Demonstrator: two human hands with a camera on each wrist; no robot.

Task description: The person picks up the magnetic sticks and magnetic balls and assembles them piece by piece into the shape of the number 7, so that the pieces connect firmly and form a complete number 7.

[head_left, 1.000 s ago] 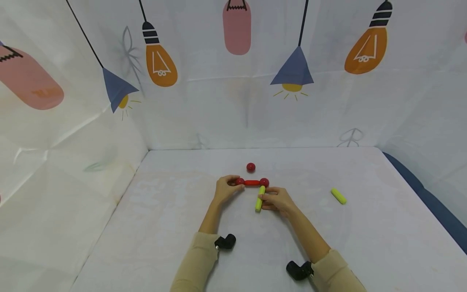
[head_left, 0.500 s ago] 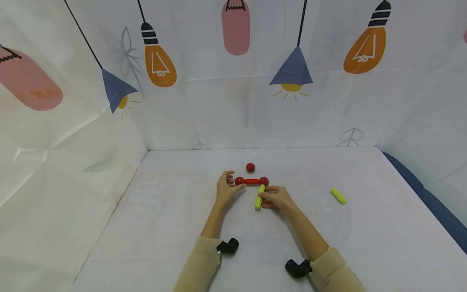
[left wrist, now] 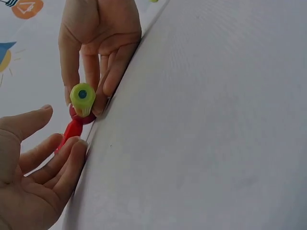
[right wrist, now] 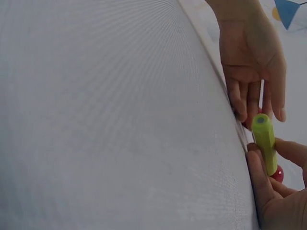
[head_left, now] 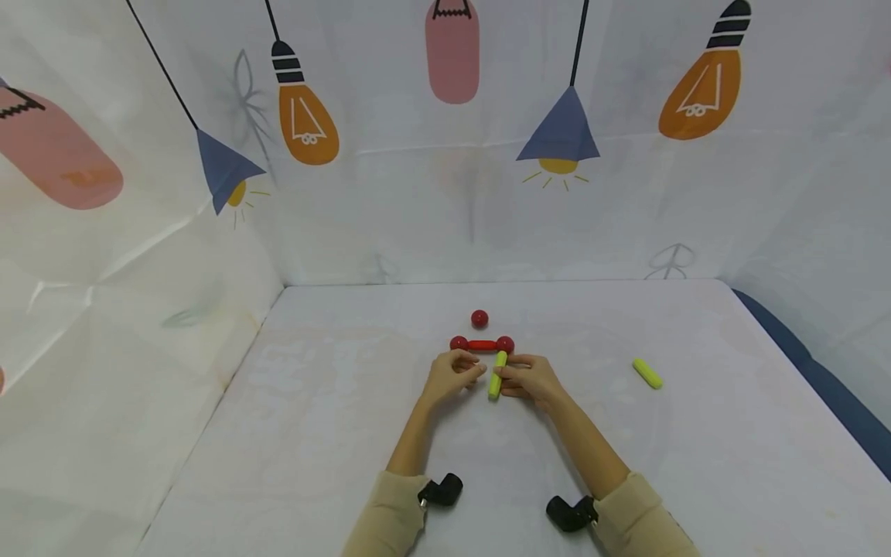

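Observation:
Between thumb and fingers my right hand (head_left: 534,383) pinches a yellow-green rod (head_left: 495,389). The rod's far end meets the right-hand red ball (head_left: 506,343). A short red bar (head_left: 482,345) links that ball to another red ball (head_left: 459,342) on the left. My left hand (head_left: 447,379) holds nothing, its fingers loosely bent just in front of the red bar, the thumb pointing towards the yellow-green rod. In the left wrist view, a dark round spot shows in the near end of the yellow-green rod (left wrist: 82,98).
Behind the joined pieces lies a loose red ball (head_left: 479,318). A second yellow-green rod (head_left: 647,374) lies off to the right on the white table (head_left: 313,402). A white curtain (head_left: 418,216) with printed lamps stands along the back and sides.
My left hand has let go of the left red ball and moved right and nearer, in front of the red bar. The right hand keeps its grip on the yellow-green rod.

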